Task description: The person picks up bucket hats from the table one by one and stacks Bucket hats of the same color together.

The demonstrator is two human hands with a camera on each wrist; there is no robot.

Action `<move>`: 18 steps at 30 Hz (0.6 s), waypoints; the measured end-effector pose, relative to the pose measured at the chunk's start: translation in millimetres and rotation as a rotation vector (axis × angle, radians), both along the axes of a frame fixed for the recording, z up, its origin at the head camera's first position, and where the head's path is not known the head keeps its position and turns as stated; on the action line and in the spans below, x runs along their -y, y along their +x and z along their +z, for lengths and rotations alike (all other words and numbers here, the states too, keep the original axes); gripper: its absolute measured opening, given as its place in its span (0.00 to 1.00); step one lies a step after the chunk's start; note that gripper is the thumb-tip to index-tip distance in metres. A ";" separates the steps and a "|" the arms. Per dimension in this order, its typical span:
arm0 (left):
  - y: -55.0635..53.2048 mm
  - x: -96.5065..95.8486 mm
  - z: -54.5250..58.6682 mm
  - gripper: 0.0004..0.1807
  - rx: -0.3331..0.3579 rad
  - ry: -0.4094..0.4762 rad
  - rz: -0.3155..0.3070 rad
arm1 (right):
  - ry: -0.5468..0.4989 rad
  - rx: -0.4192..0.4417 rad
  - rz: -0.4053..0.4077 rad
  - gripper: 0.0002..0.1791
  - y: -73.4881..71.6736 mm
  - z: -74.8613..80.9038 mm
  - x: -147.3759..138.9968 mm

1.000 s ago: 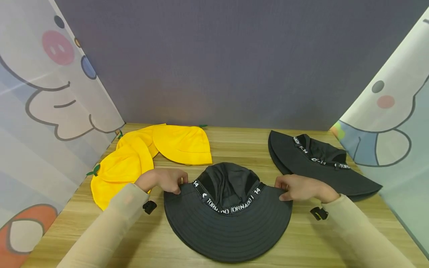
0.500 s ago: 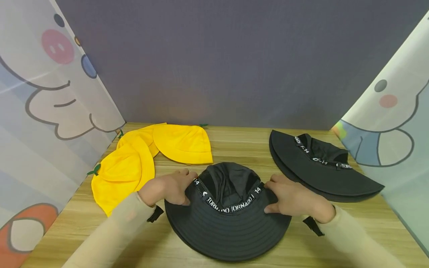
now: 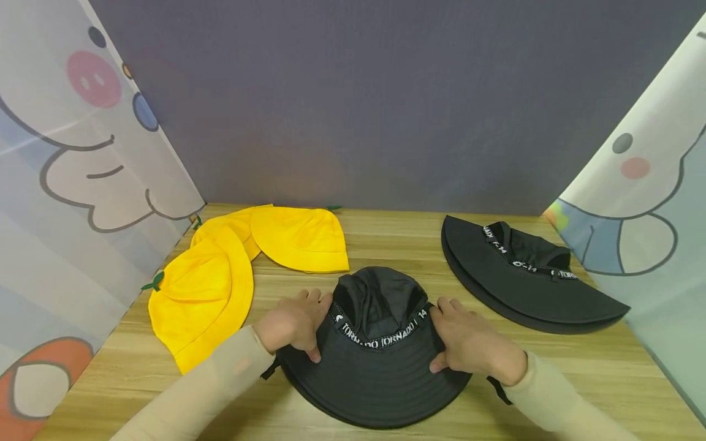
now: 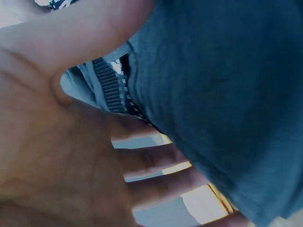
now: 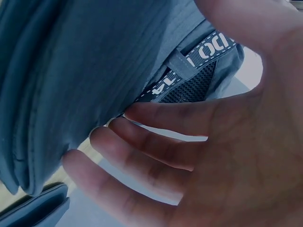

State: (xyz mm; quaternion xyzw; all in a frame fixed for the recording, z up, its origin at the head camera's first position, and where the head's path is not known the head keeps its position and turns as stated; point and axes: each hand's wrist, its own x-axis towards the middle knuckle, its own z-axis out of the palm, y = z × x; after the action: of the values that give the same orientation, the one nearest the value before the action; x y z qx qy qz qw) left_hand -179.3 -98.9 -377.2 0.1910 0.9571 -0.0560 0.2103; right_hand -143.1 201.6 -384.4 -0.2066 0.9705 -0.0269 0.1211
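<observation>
A black wide-brimmed bucket hat (image 3: pixel 377 383) lies folded in half at the front middle of the table, its crown pointing away and a white-lettered band across it. My left hand (image 3: pixel 298 321) holds its left side, thumb on the brim and fingers at the folded edge. On the opposite side my right hand (image 3: pixel 469 340) holds the hat likewise. In the left wrist view, the ends of the left fingers (image 4: pixel 156 158) pass behind the dark cloth (image 4: pixel 227 94). The right wrist view shows the right fingertips (image 5: pixel 75 163) against the fold beside the band (image 5: pixel 165 85).
Another folded black hat (image 3: pixel 529 294) lies at the back right. Several yellow hats (image 3: pixel 198 282) with green leaf tips overlap at the back left. A grey panel (image 3: pixel 353 110) closes off the back of the wooden table (image 3: pixel 391 242), with cartoon-printed sheets (image 3: pixel 72 202) along both sides.
Both hands have moved inward along the brim from its outer corners to beside the crown. The hat's sides have drawn slightly closer together. The other hats stay where they were.
</observation>
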 end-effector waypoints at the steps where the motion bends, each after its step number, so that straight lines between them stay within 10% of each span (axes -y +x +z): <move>1: -1.5 0.3 -0.6 0.64 0.000 0.003 0.003 | 0.000 -0.010 0.002 0.54 -1.0 -0.7 -0.6; 18: -40.3 -1.1 -7.4 0.61 -0.036 0.159 0.043 | 0.001 -0.098 0.003 0.51 -35.5 -4.4 -15.6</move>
State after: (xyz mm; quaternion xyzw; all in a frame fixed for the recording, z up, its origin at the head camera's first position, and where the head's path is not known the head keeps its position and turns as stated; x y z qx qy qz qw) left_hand -219.7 -97.8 -384.7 0.1855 0.9661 0.0213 0.1785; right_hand -178.6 217.2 -388.8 -0.2092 0.9749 -0.0163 0.0737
